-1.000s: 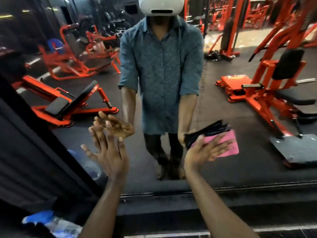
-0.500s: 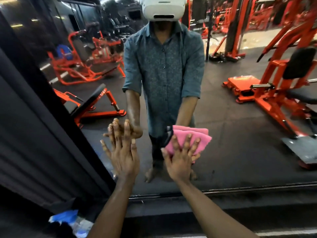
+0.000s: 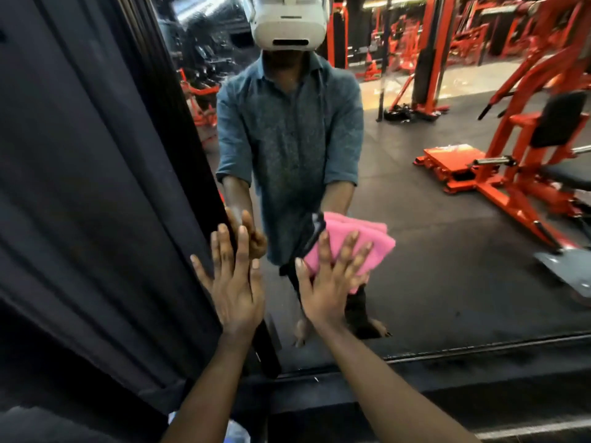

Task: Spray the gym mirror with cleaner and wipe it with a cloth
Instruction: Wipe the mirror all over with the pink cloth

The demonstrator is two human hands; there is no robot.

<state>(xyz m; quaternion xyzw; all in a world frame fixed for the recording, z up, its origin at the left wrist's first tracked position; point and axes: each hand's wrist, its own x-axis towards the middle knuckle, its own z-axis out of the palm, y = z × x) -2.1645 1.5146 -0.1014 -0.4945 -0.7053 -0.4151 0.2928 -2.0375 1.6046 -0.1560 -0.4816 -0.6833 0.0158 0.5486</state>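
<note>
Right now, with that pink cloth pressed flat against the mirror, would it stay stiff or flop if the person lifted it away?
Probably flop: the pink cloth lies in soft folded layers with rounded edges. It looks light, since the right hand pins it to the mirror with straight fingers alone. It likely slides easily over the smooth glass.

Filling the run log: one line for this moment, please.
phase: wiping | right hand: flat, presses pink cloth on mirror | left hand: flat by mirror's left edge
</note>
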